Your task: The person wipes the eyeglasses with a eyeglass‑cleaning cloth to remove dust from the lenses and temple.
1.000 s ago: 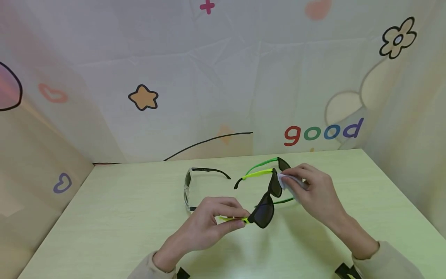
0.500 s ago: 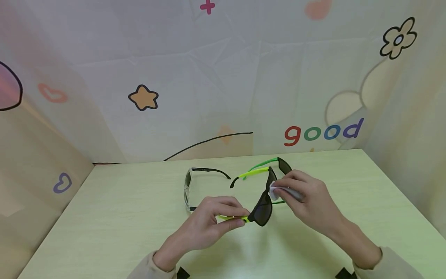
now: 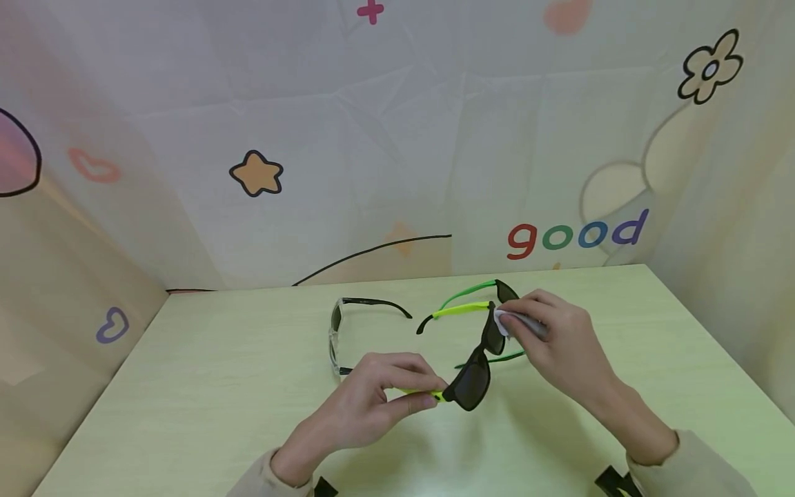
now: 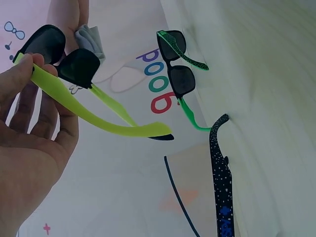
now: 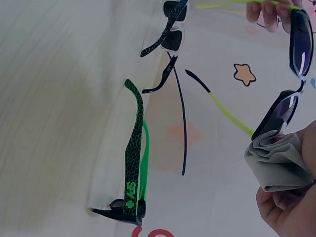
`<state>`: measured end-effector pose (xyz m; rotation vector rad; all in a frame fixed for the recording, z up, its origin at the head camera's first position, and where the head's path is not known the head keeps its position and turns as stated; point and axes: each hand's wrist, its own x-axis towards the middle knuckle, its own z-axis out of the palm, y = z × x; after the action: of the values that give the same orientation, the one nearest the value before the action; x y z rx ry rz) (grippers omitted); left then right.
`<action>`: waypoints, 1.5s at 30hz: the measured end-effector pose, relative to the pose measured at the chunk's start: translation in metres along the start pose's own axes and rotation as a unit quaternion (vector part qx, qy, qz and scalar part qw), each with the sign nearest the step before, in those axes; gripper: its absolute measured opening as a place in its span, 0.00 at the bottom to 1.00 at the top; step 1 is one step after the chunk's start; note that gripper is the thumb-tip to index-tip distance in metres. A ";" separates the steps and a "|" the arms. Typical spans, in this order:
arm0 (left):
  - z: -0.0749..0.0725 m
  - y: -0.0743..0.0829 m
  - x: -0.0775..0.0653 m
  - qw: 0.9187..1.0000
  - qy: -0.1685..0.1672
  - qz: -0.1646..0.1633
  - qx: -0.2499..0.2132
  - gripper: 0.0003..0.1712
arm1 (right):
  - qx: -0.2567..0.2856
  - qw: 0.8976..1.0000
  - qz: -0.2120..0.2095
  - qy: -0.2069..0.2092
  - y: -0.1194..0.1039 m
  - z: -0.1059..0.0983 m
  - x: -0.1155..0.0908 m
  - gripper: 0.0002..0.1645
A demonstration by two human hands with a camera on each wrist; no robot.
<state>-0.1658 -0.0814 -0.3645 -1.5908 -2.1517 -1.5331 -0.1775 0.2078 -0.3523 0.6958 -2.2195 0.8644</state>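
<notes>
My left hand pinches one yellow temple of a pair of black-framed sunglasses near its hinge, keeping the pair raised above the table. The dark lenses face right, and the other yellow temple points left. In my right hand is a folded light grey cloth, pressed against the lens farther from my left hand. The left wrist view shows thumb and fingers on the yellow temple. Part of the covered lens is hidden behind the cloth.
Green-templed sunglasses rest on the table behind my right hand, partly hidden. Farther left lie clear-framed sunglasses with dark temples, partly behind my left hand. A printed curtain hangs along the table's back edge.
My right hand moved the cloth from the outer lens toward the bridge, then back out to that lens. The sunglasses tilted slightly with it; my left hand kept its hold.
</notes>
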 end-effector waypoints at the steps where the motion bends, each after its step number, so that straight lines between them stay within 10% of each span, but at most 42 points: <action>1: 0.000 0.001 0.000 1.000 -0.001 0.001 -0.001 0.11 | -0.002 1.000 0.007 0.000 0.001 0.000 0.000 0.10; 12: -0.002 0.001 0.000 1.000 0.002 0.002 -0.001 0.11 | 0.015 0.999 0.039 -0.012 -0.001 -0.003 -0.003 0.11; 29: -0.002 0.001 0.000 1.000 0.014 -0.011 -0.001 0.11 | 0.047 0.998 -0.037 -0.013 -0.018 -0.002 -0.004 0.16; 45: -0.002 0.001 -0.001 1.000 0.005 0.010 -0.005 0.11 | 0.030 0.999 0.037 0.022 0.001 -0.003 -0.001 0.12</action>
<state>-0.1658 -0.0835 -0.3634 -1.5977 -2.1201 -1.5465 -0.1764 0.2110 -0.3510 0.6199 -2.1988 0.9784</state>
